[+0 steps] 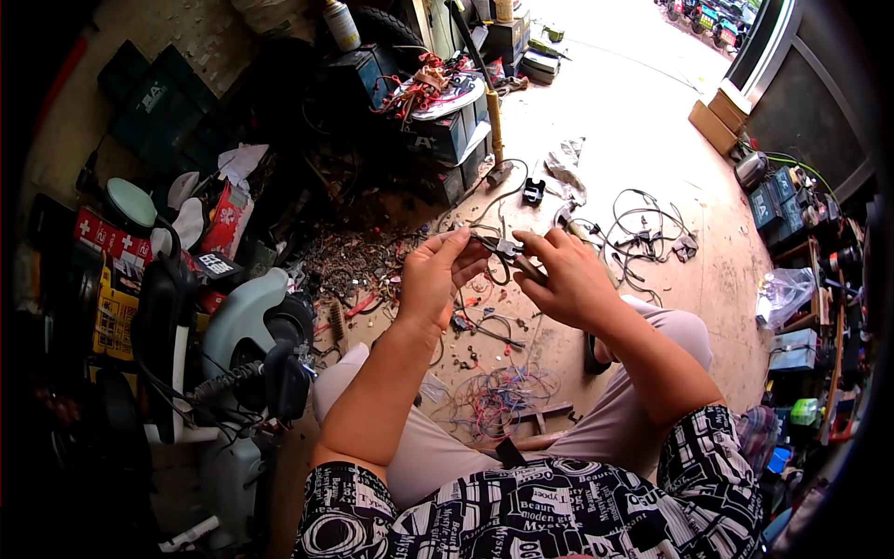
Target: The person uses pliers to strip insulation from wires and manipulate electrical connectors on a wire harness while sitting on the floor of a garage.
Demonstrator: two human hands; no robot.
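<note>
My left hand (431, 279) is raised over the floor, its thumb and fingers closed on a dark cable (501, 273) that loops down between my hands. Close to its fingertips, the metal jaws of a pair of pliers (508, 248) meet the cable. The handles run back into my right hand (570, 276), whose fingers are wrapped round them. Whether the jaws are fully closed is too small to tell. Beyond my hands, a grey cord (517, 186) and a small black plastic part (533, 191) lie on the floor.
Below my hands lies a tangle of thin coloured wires (503, 396). Scraps (358, 256) litter the floor to the left, near grey plastic vehicle parts (244, 321). Stacked batteries (447, 140) stand at the back. A coiled cable (643, 224) and a loaded shelf (810, 289) are on the right.
</note>
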